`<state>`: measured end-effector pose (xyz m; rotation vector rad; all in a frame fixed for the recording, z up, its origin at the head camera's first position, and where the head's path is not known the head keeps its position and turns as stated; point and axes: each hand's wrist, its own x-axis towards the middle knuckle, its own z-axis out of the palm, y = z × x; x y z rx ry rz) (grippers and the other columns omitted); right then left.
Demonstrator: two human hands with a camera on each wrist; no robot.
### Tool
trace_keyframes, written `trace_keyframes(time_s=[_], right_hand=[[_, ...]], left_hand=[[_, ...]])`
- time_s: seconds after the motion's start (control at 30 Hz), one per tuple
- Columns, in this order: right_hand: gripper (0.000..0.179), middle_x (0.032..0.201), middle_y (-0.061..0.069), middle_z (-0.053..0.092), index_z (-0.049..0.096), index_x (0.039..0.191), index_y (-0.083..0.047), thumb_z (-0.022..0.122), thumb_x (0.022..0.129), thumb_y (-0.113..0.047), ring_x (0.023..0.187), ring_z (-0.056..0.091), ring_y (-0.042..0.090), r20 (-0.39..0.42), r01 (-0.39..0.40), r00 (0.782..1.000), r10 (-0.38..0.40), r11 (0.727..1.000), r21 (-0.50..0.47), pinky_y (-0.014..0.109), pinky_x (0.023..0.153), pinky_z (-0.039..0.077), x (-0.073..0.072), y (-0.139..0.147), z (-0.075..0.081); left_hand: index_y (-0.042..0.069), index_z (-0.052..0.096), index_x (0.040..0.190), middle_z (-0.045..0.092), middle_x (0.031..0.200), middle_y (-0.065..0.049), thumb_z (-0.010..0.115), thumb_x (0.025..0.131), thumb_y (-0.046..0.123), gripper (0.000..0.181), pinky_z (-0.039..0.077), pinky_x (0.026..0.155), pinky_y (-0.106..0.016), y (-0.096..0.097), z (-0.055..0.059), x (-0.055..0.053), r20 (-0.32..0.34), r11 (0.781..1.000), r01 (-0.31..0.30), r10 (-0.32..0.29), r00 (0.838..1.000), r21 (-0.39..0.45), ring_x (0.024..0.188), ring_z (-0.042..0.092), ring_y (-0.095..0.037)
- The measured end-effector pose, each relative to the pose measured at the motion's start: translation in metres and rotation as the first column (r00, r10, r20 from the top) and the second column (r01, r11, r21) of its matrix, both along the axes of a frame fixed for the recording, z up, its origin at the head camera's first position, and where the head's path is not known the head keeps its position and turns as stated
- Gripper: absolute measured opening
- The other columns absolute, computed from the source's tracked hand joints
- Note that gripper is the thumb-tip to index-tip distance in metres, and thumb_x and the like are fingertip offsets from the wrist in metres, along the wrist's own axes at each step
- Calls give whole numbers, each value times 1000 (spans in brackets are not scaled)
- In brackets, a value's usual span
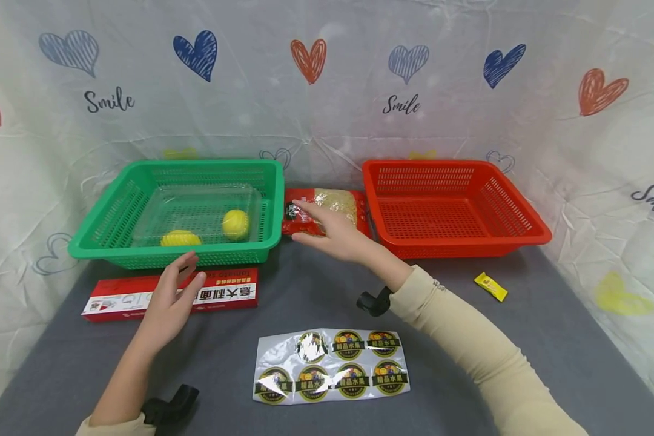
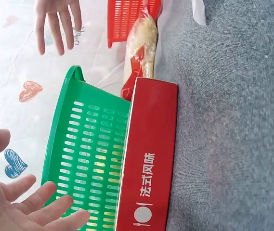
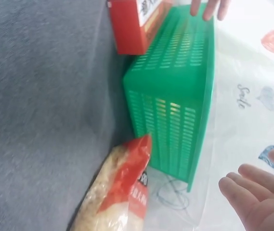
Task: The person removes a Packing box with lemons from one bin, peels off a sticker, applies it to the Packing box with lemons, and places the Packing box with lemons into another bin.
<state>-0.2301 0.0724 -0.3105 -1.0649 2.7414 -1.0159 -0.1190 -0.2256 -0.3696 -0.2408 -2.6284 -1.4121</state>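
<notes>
In the head view my left hand (image 1: 170, 297) hovers with fingers spread above a red and white pasta box (image 1: 226, 289), by the front rim of the green basket (image 1: 196, 257). That basket holds a clear plastic container (image 1: 196, 192) and two yellow fruit-like things, one round (image 1: 235, 224) and one ribbed (image 1: 180, 238). My right hand (image 1: 340, 235) reaches over a red bag of pale dry food (image 1: 335, 198) between the baskets, fingers extended. The right wrist view shows this hand (image 3: 262, 197) apart from the bag (image 3: 112, 192). Neither hand holds anything.
A red basket (image 1: 463, 242) stands at the back right, with a small yellow packet (image 1: 490, 287) in front of it. A sheet of round fruit stickers (image 1: 331, 368) lies near the front middle. A printed cloth (image 1: 251, 91) hangs behind the grey table (image 1: 223, 351).
</notes>
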Motion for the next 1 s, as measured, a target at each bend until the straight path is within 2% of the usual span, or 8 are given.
trace_keyframes(time_s=[0.13,0.2,0.3,0.37,0.53,0.7,0.83,1.0], right_hand=[[65,141,3,39,33,142,-14,59,88,-36,123,42,17,0,8,1000,-8,1000,-15,36,98,38,-2,-9,2],[65,140,4,40,33,142,-13,60,88,-35,122,43,17,2,4,1000,-4,999,-32,35,97,39,-4,-14,1],[64,139,6,41,34,141,-10,60,88,-32,122,44,18,46,-13,999,17,996,-91,34,97,40,-7,-22,-2],[63,140,8,40,33,141,-8,61,88,-29,124,42,19,102,-24,994,39,989,-148,35,98,38,-8,-28,-5],[61,140,7,40,33,141,-10,61,89,-25,127,40,20,184,-30,980,72,974,-224,35,99,38,-9,-43,-9],[60,139,9,42,34,141,-12,60,89,-26,126,41,18,207,-25,976,73,973,-228,33,98,39,-11,-55,-12],[61,139,13,41,33,142,-13,60,89,-26,126,40,20,232,-29,969,86,971,-238,28,96,40,-14,-62,-14],[62,140,13,40,31,142,-15,60,89,-31,126,40,20,261,-12,963,69,977,-215,33,99,38,-14,-72,-13]], left_hand=[[-1,22,141,28,141,-21,44,97,25,57,33,92,-61,1,0,-2,19,1000,-21,21,1000,14,127,31,-40],[-1,23,141,29,141,-20,43,97,27,56,39,96,-46,2,0,-4,47,999,-31,30,998,29,127,33,-38],[0,24,141,31,140,-18,40,98,32,56,43,92,-25,3,-1,-7,114,995,-55,45,992,84,126,35,-34],[0,25,140,33,140,-18,38,98,35,57,41,89,-19,3,-2,-9,157,986,-78,54,986,146,125,36,-32],[-2,24,140,31,141,-21,38,97,37,60,42,90,-28,5,-2,-15,258,929,-146,58,964,339,129,33,-30],[-3,17,142,25,143,-23,37,97,39,65,44,86,-20,5,-1,-15,299,878,-165,26,954,449,130,30,-34],[-4,14,142,22,144,-24,39,97,38,67,44,85,-18,6,0,-15,293,809,-162,-13,956,564,127,38,-24],[1,6,145,18,147,-20,42,96,38,71,40,90,-22,7,3,-16,321,697,-204,-39,946,688,128,36,-20]])
